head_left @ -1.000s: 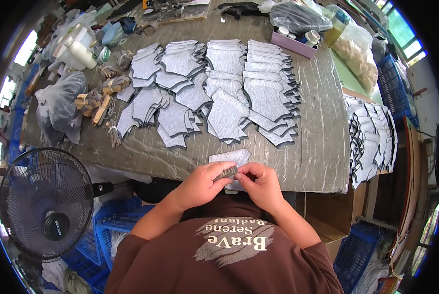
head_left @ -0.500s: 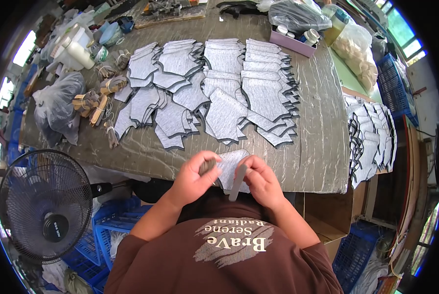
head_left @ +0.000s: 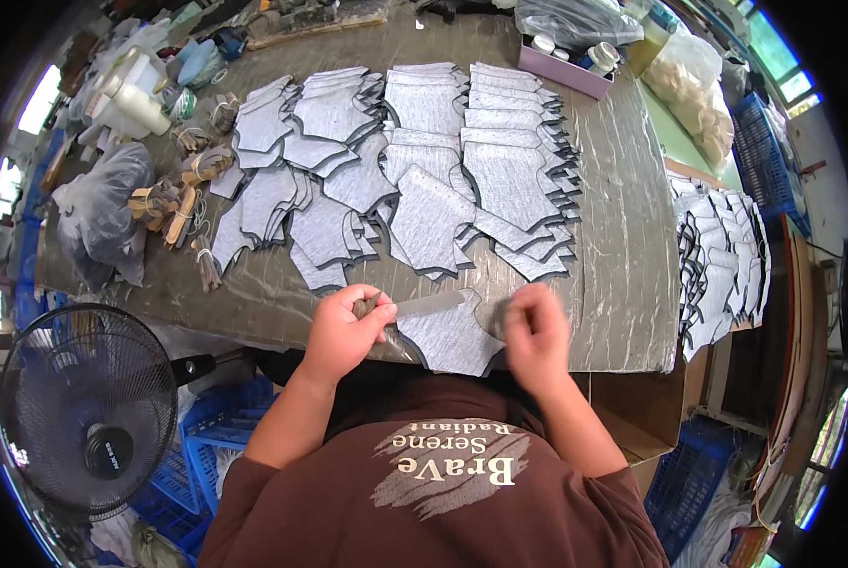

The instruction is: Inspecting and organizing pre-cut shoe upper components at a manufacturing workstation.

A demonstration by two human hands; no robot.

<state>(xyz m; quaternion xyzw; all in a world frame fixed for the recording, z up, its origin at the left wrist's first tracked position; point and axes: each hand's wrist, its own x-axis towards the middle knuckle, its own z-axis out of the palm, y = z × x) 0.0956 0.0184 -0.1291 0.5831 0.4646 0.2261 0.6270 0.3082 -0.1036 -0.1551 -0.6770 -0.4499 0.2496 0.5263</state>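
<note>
A light grey felt-like cut piece [head_left: 447, 336] with a dark edge lies at the table's near edge, between my hands. Along its upper left edge runs a narrow grey strip [head_left: 431, 304], its left end at the fingertips of my left hand [head_left: 341, 329]. That hand is closed around a small bundle of grey strips [head_left: 367, 305], partly hidden by the fingers. Just right of the piece, my right hand [head_left: 537, 333] is raised with its fingers curled. Motion smears its fingertips, so whether they hold anything cannot be made out.
Overlapping stacks of similar grey pieces [head_left: 424, 99] cover the middle of the table [head_left: 623, 237]. Tied strip bundles [head_left: 206, 166] and a plastic bag [head_left: 107, 204] sit left. A purple box [head_left: 564, 74] holds bottles. A black fan [head_left: 92, 407] stands at left; more pieces [head_left: 717, 256] lie right.
The strip that was upright in my right hand now lies along the cut piece's edge by my left hand. My hands have moved apart, and more of the piece shows.
</note>
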